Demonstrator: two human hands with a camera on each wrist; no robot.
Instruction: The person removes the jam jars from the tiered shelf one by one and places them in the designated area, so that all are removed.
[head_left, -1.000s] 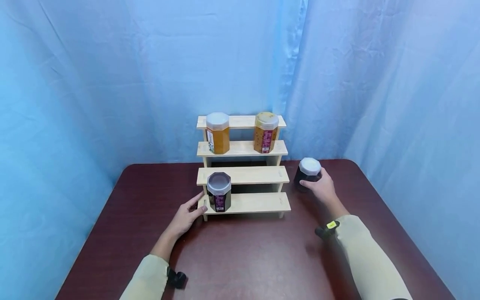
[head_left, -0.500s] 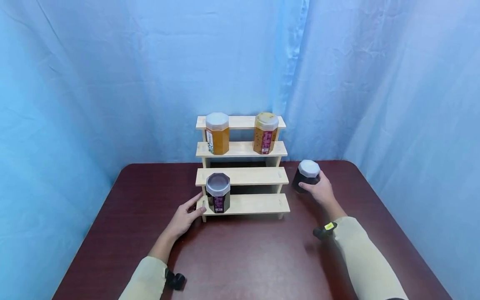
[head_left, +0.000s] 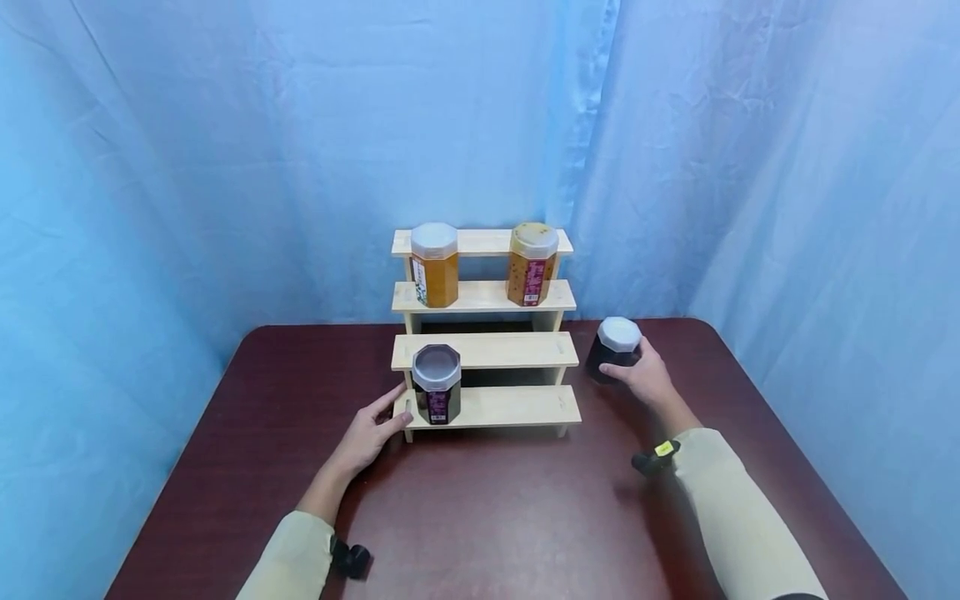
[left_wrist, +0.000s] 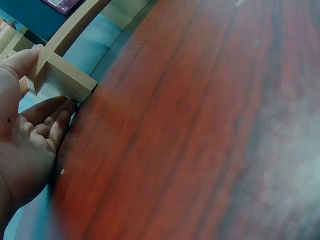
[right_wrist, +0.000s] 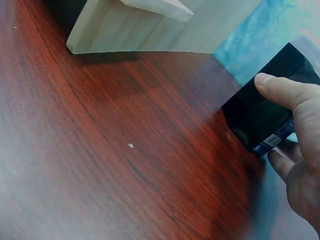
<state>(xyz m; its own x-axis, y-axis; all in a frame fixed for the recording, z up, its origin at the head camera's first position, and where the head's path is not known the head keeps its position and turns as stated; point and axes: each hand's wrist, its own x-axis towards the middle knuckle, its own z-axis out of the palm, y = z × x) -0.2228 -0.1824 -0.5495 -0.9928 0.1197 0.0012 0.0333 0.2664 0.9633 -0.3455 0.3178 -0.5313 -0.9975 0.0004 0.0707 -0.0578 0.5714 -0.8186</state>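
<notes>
My left hand (head_left: 366, 435) holds the left end of the lowest step of a pale wooden tiered stand (head_left: 517, 406). In the left wrist view, the thumb lies on the board (left_wrist: 80, 25) and the other fingers bend beside its leg. A dark octagonal jar (head_left: 437, 387) with a translucent lid and purple label stands at the left of that step. To the right of the stand, my right hand (head_left: 647, 375) grips another dark jar (head_left: 611, 354) with a whitish lid. The right wrist view shows the thumb across this jar (right_wrist: 260, 110), its base at the tabletop.
Higher on the stand, an amber jar (head_left: 438, 279) is at the left and a speckled yellow jar (head_left: 525, 279) with a purple label at the right. The stand sits on a dark red-brown table (head_left: 495, 517). Blue curtains (head_left: 300, 167) hang behind and at both sides.
Both hands keep their hold and hardly move. The jars and the stand stay in place; only a slight shift of the head view shows.
</notes>
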